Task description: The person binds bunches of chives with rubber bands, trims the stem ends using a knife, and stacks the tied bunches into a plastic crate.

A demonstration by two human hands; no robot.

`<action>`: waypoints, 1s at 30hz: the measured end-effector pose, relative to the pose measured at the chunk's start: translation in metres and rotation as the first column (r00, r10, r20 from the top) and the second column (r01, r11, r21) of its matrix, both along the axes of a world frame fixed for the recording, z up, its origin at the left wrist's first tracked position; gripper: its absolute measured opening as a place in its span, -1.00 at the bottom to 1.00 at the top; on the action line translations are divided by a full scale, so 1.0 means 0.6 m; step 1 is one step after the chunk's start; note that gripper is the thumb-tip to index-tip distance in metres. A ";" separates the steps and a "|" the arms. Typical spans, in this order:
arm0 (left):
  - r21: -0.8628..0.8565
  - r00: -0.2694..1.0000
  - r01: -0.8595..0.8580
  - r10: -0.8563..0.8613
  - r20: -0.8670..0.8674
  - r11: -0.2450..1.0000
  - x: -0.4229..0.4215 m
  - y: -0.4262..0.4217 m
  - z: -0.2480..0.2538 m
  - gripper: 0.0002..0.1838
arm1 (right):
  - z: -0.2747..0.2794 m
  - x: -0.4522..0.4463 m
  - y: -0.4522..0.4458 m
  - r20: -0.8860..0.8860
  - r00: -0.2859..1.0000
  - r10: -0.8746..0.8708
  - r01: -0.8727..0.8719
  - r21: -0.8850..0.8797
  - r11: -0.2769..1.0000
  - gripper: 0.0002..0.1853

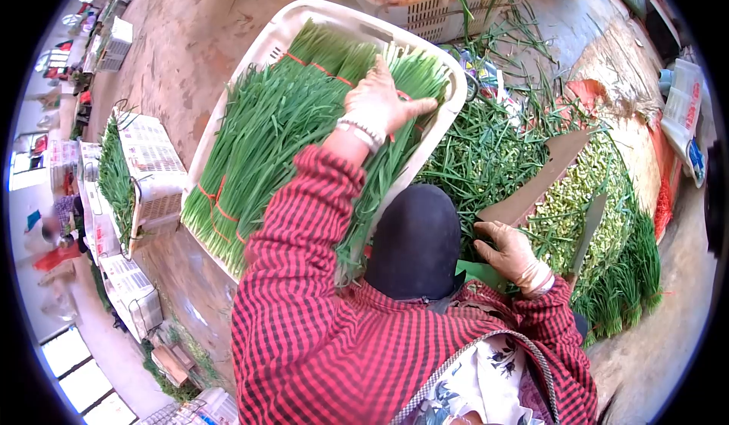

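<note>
My left hand [383, 104], in a pale glove with a beaded band at the wrist, lies spread over bunches of long green chives [285, 117] in a white plastic basket [205, 140]. Thumb and fingers are apart on the bundles, which are tied with red bands. At right, my gloved right hand [510, 256] has its thumb and forefinger a little apart, with nothing visible between them. Its fingertips are by the lower end of a broad brown blade [535, 189]. Beside the right wrist, a narrower grey blade [588, 235] sticks up; its lower end is hidden.
Loose green leaves [482, 151] and pale chopped stalk ends [588, 193] are heaped at right, with tied chive bunches [619, 296] beside them. Another crate [437, 11] of greens stands ahead. White crates [152, 155] line the left. My dark-covered knee [414, 243] is beside the basket.
</note>
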State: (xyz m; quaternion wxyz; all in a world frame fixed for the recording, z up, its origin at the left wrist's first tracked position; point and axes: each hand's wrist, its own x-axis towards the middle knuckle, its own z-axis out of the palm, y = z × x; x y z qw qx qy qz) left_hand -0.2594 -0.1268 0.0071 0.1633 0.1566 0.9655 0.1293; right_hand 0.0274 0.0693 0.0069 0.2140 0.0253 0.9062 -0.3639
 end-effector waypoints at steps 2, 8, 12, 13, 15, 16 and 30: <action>0.021 0.983 -0.095 0.091 0.158 0.995 -0.022 0.031 -0.018 0.47 | -0.002 -0.001 -0.003 -0.026 1.000 -0.011 0.010 -0.027 1.000 -0.61; 0.434 0.961 -0.117 -0.009 0.277 0.894 -0.042 0.005 -0.086 0.12 | -0.009 0.001 0.002 0.021 0.999 -0.046 0.047 -0.042 0.998 -0.61; 0.535 0.961 -0.198 0.056 0.270 0.821 -0.014 0.007 -0.105 0.14 | -0.022 -0.015 -0.003 -0.014 0.999 -0.041 0.040 -0.043 0.998 -0.60; 0.472 0.970 -0.185 0.082 0.231 0.862 -0.017 0.013 -0.106 0.15 | -0.031 -0.017 -0.004 -0.008 1.000 -0.011 0.011 -0.031 0.999 -0.60; 0.360 0.987 -0.126 0.080 0.140 0.924 -0.012 0.018 -0.099 0.15 | -0.031 -0.016 -0.007 -0.008 0.999 0.035 -0.036 -0.034 0.999 -0.59; 0.363 0.987 -0.121 0.075 0.139 0.924 -0.010 0.020 -0.098 0.15 | -0.024 -0.019 -0.006 -0.009 1.000 0.030 -0.030 -0.031 0.999 -0.59; 0.812 0.925 -0.380 0.193 0.327 0.444 -0.007 0.010 -0.153 -0.54 | 0.000 -0.164 0.012 -0.161 0.871 -0.464 0.356 -0.446 0.822 -0.74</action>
